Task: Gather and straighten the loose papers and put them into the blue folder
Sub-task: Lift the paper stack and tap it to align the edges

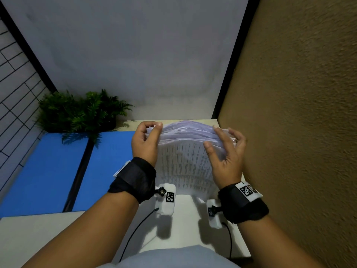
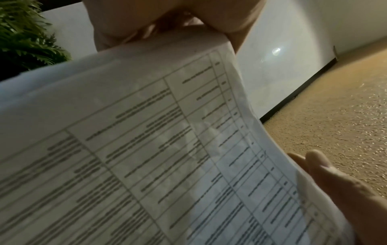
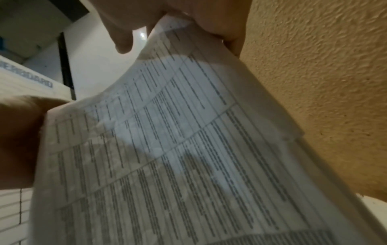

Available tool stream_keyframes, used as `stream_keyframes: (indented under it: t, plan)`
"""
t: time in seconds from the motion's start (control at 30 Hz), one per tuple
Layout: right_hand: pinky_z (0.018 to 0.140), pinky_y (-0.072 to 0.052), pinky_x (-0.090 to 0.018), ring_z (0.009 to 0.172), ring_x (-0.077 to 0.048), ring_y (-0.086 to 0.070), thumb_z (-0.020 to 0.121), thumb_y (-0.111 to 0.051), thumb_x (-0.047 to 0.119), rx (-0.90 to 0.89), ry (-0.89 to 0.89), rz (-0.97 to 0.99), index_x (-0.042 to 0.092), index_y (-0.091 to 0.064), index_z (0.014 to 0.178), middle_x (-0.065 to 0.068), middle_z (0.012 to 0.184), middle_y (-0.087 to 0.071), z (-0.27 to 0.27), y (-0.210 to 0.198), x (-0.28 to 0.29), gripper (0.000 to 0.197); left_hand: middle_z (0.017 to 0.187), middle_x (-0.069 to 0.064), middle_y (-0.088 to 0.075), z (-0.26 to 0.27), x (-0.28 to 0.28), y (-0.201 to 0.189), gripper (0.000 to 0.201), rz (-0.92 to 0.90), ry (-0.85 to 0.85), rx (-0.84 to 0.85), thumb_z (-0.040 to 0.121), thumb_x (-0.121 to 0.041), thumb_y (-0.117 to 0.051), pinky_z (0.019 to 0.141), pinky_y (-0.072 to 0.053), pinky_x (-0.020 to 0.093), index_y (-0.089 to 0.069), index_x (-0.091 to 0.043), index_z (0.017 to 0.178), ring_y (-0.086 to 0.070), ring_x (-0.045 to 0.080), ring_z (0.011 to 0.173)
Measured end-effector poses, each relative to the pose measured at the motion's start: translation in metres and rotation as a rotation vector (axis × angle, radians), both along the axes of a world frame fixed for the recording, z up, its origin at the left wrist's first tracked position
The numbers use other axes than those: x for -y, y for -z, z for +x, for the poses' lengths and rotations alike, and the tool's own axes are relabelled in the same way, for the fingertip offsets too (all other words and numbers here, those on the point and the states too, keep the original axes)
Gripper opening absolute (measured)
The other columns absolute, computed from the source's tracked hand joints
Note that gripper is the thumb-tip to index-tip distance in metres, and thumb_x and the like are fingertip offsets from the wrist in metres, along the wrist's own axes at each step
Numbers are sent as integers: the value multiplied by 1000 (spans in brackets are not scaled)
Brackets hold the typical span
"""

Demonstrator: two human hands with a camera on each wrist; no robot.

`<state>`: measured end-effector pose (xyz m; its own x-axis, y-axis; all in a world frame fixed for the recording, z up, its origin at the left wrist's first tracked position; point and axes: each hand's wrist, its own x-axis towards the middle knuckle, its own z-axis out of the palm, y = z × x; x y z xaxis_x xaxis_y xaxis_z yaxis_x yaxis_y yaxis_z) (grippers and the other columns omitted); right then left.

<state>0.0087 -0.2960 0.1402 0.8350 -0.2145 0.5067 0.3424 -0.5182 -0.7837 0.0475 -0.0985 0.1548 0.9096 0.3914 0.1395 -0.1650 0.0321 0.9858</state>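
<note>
A person stands a stack of papers (image 1: 185, 157) on edge on the white table (image 1: 38, 235), just right of the open blue folder (image 1: 48, 171). The left hand (image 1: 144, 142) pinches the stack's upper left corner; the right hand (image 1: 228, 151) curls around the upper right corner, thumb on the front sheet. The top edges fan unevenly, so squaring appears unfinished; next comes tapping them flush, then carrying them left into the folder. The sheets bear printed tables, too blurred to read. QR-style tags mark both wrist straps.
</note>
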Motion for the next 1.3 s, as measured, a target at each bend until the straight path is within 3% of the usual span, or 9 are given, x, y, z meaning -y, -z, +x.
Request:
stream_keyframes:
  t: [0.13,0.27,0.37,0.5,0.67,0.83,1.0,1.17,1.3]
  plan:
    - [89,-39,-5,117,20,-34,80,-64,47,25,15,23,40,-56,120,16,131,-28,0,3,-3,41,86,-9,-58,1,-4,6,2,-58,-30,-8,89,-28,-59,71,-46,16,-59,-25,89,-56,-3,74]
    - [84,-34,7,109,12,-40,80,-61,50,31,44,-11,33,-49,133,17,124,-27,1,2,-6,57,100,-13,-54,-6,0,6,36,31,5,18,81,-47,-59,75,-44,6,-54,-24,108,-54,-3,89]
    - [79,-36,4,107,-2,-46,79,-58,55,-7,98,59,28,-56,124,12,121,-29,2,0,-7,52,101,-8,-52,-10,4,5,31,66,-6,26,89,-32,-62,75,-47,10,-52,-25,118,-54,-5,86]
    - [78,-38,2,104,2,-43,81,-59,54,4,101,10,33,-56,126,16,120,-27,2,-2,-9,51,101,-12,-50,-9,3,3,28,50,22,20,97,-18,-51,68,-44,2,-53,-24,124,-55,-7,87]
    - [77,-51,-22,94,10,-46,87,-53,51,-18,182,65,31,-62,118,11,115,-35,8,-9,-6,39,96,-10,-49,-9,2,3,28,70,45,33,96,-11,-49,66,-42,1,-56,-18,122,-52,-17,77]
    - [72,-45,-19,82,17,-48,90,-62,31,-71,189,175,24,-67,88,20,92,-45,20,-19,-5,8,94,-9,-48,-8,2,4,28,95,49,48,96,-8,-47,64,-40,0,-55,-13,123,-51,-20,73]
    - [81,-52,-41,88,-15,-59,92,-54,24,-87,287,359,26,-56,82,4,93,-59,26,-14,-4,10,97,-2,-51,-9,0,2,28,100,66,38,97,-13,-47,67,-41,0,-54,-19,124,-51,-17,74]
    - [80,-42,-5,97,14,-49,94,-49,37,-11,163,246,33,-65,102,24,105,-46,16,-14,-9,18,116,1,-59,-12,0,3,43,207,154,122,87,-48,-49,89,-44,10,-52,-37,128,-57,3,106]
    - [75,-37,-7,94,19,-46,86,-51,51,-49,158,189,30,-65,95,26,102,-42,17,-11,-3,27,121,6,-57,-12,-2,8,69,165,256,111,70,-48,-71,95,-49,23,-47,-36,134,-57,14,114]
